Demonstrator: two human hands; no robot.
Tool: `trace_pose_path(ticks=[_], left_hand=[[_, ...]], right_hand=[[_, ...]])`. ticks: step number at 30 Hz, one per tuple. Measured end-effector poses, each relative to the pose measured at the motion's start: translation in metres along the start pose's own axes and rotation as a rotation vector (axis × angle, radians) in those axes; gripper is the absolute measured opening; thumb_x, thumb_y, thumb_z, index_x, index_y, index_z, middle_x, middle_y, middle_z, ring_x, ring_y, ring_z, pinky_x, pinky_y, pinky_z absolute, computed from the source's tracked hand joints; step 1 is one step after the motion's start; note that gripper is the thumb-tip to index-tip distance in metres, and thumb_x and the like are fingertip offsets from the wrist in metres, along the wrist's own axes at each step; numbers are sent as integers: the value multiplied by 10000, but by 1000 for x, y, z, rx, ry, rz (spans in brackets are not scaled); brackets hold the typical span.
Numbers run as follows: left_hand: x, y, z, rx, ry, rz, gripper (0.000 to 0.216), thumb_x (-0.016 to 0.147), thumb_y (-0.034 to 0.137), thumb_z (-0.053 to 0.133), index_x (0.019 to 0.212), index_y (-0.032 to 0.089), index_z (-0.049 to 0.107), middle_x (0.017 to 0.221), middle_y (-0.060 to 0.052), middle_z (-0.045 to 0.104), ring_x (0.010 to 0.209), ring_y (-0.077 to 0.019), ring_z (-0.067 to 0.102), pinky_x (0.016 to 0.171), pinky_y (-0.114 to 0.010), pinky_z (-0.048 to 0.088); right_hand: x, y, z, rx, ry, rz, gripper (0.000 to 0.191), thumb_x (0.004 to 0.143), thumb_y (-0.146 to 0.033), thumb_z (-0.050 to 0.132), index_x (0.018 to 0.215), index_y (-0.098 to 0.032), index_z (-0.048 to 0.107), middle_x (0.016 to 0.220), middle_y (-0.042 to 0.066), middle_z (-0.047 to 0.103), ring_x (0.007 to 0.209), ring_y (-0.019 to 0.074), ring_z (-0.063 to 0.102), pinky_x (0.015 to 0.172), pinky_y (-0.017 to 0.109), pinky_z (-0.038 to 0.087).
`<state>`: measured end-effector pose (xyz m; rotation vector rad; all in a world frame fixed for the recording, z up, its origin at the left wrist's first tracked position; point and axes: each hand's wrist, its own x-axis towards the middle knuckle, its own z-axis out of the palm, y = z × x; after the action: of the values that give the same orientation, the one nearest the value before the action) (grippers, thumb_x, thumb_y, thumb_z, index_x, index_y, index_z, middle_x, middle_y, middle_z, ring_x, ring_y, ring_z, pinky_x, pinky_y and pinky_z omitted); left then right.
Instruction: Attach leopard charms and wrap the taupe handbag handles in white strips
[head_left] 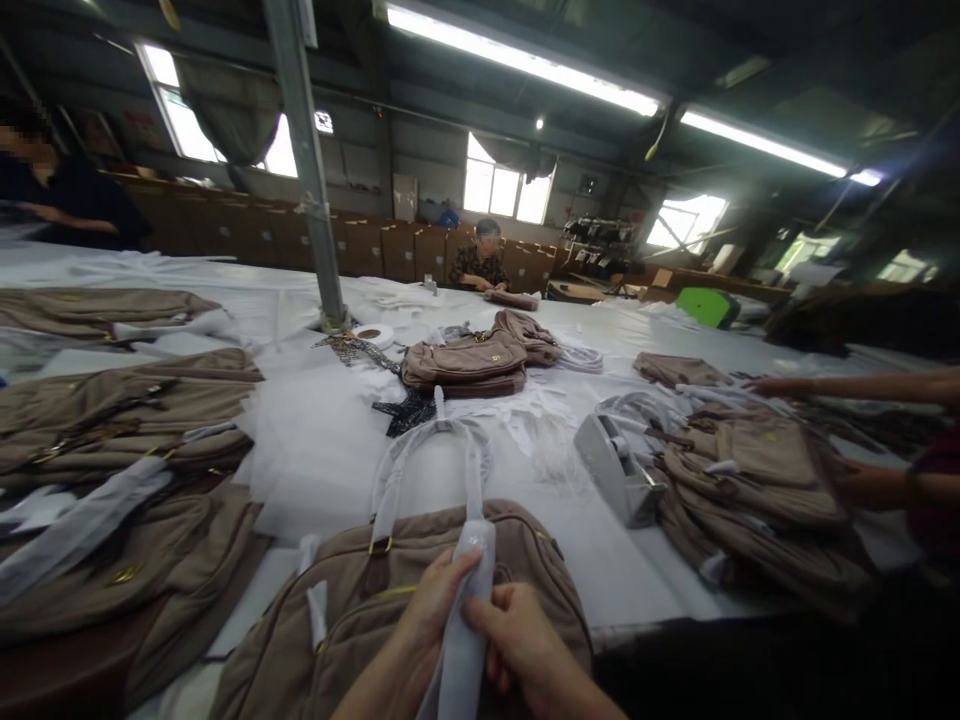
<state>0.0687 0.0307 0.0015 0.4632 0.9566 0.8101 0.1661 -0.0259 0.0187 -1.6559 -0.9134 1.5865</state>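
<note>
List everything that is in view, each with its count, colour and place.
bag: 1, tan, near table edge, under the hands
strip: 1, white, on that bag, held
other bags: many, tan, piled left, centre and right
tape dispenser: 1, grey, right of centre
post: 1, grey, table's far side
table: 1, white cover
co-worker's arms: 2, right edge
left hand: 1, grips strip
right hand: 1, grips strip

Nearer than the tape dispenser (619, 470) and to its left, the brown handbag (360, 610) and the white wrapping strip (459, 670) run off the bottom edge. The left hand (431, 610) and right hand (517, 640), pinching the strip, hide part of the bag's top. Right of the dispenser, a co-worker's forearms (862, 385) are cut off by the right edge.
</note>
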Motion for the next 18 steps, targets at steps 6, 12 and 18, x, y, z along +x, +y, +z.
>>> trace_pose_path(ticks=[6, 12, 18], left_hand=[[-33, 12, -7, 299, -125, 167, 409, 649, 347, 719, 965, 110, 613, 864, -78, 696, 782, -212, 646, 688, -271, 498], [-65, -1, -43, 747, -145, 380, 393, 756, 339, 605, 1090, 133, 599, 1106, -96, 657, 1038, -254, 589, 919, -312, 446], [-67, -20, -56, 747, -33, 431, 505, 793, 398, 517, 1225, 138, 538, 1205, -89, 616, 1110, -247, 565, 917, -279, 456]], right_hand=[[7, 3, 8, -42, 95, -23, 206, 728, -315, 573, 674, -119, 603, 354, -56, 452, 236, 56, 328, 221, 151, 186], [6, 6, 15, 5, 82, -94, 205, 700, -288, 567, 748, -99, 631, 364, -60, 460, 246, 49, 321, 228, 144, 199], [4, 1, 16, 39, -16, -34, 283, 707, -345, 559, 834, -95, 597, 402, -30, 524, 245, 62, 373, 211, 133, 207]])
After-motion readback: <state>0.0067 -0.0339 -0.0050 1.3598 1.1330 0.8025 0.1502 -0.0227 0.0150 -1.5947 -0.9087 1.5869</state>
